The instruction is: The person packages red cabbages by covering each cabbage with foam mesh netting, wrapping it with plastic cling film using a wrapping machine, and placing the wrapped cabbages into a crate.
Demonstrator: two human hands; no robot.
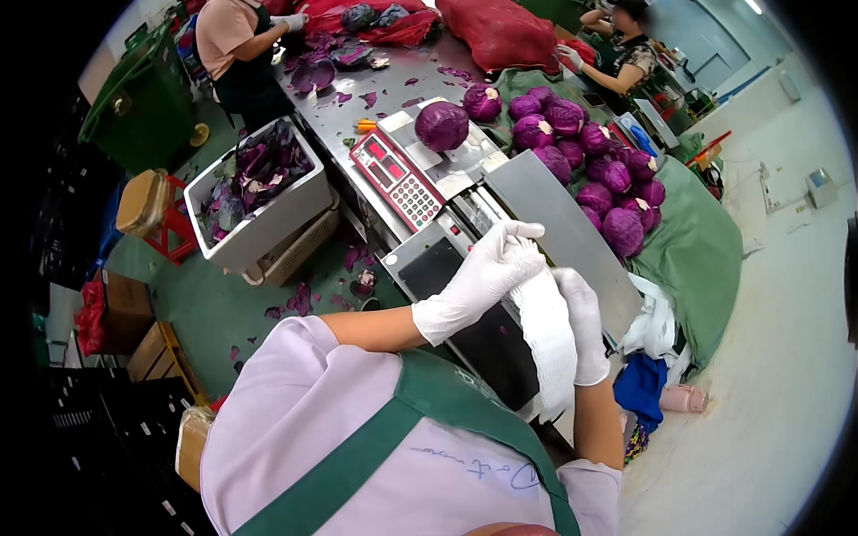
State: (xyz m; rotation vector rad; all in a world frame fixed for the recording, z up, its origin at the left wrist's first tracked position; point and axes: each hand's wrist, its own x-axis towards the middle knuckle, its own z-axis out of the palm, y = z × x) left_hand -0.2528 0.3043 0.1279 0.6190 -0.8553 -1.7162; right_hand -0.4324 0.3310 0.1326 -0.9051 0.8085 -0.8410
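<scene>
My left hand (490,279), in a white glove, pinches the upper end of a white ribbed foam net sleeve (547,353). Curled against the sleeve's side is my gloved right hand (583,326); its fingertips are partly hidden. The sleeve hangs down toward my apron, over a wrapping machine (487,357) with a dark plate. Just beyond my hands, a single red cabbage (441,126) rests on a scale (398,174) with lit red digits.
Several red cabbages (608,174) are piled on green cloth (697,241) at the right. A white bin (228,255) of leaf trimmings stands left. Red sacks (500,36) lie on the metal table (393,76). Two co-workers (234,45) stand at the far side. Leaves litter the floor.
</scene>
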